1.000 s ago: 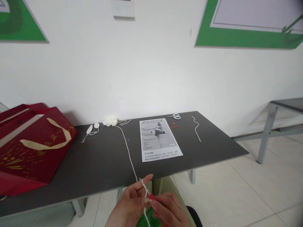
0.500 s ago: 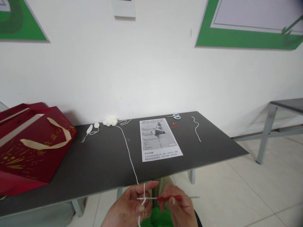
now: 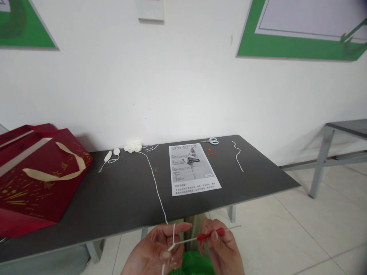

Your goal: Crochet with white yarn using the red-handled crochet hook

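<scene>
Yarn (image 3: 173,235) crosses the outstretched forefinger of my left hand (image 3: 156,246), just this side of the table (image 3: 126,202), probably for tension; thumb and a bent finger pinch its lower strand. Through the remote feed I see my right hand (image 3: 223,246) curled around the red handle of the hook (image 3: 203,236), tip at the yarn. Beyond, the strand reaches a loose pile (image 3: 133,147), seemingly placed to feed freely; the printed sheet (image 3: 189,173) faces me, presumably for reading.

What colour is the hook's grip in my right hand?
The grip is red, seen in the head view.
</scene>
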A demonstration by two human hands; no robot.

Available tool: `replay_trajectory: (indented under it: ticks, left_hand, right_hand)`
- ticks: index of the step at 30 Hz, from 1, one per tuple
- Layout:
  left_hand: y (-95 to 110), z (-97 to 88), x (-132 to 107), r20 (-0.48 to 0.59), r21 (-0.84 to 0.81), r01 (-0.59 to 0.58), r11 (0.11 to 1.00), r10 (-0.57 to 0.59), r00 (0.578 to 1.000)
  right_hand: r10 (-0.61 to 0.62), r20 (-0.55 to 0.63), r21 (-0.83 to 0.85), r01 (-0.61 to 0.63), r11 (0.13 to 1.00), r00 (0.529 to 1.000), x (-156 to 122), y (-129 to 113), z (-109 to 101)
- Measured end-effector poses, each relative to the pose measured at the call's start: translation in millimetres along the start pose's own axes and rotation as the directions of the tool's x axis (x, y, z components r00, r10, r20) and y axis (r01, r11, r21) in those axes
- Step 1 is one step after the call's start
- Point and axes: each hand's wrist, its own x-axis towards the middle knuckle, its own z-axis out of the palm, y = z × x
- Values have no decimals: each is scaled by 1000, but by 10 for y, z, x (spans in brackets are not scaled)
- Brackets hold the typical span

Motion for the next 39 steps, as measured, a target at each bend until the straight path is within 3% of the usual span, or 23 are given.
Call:
replay_trajectory:
  ticks: [10, 17, 22, 27, 39]
  left_hand:
    - [18, 35, -31, -44, 72, 19, 997, -16, 999]
    - [-16, -59, 71, -148, 198, -113, 974, 144, 978]
    - [-121, -199, 138, -147, 340, -161, 926, 222, 964]
    - [-195, -257, 139, -171, 459, -171, 872, 275, 946]
    - [-115, -205, 90, -202, 519, -142, 843, 283, 938]
  right_hand:
    - [-18, 46, 61, 16, 998, 999, 61, -35, 0]
    - [207, -62, 245, -186, 951, 976, 71, 95, 24]
    - [330, -102, 329, -281, 902, 939, 63, 185, 110]
    - [317, -144, 313, -260, 913, 938, 58, 184, 183]
    - [284, -143, 281, -236, 930, 948, 69, 185, 147]
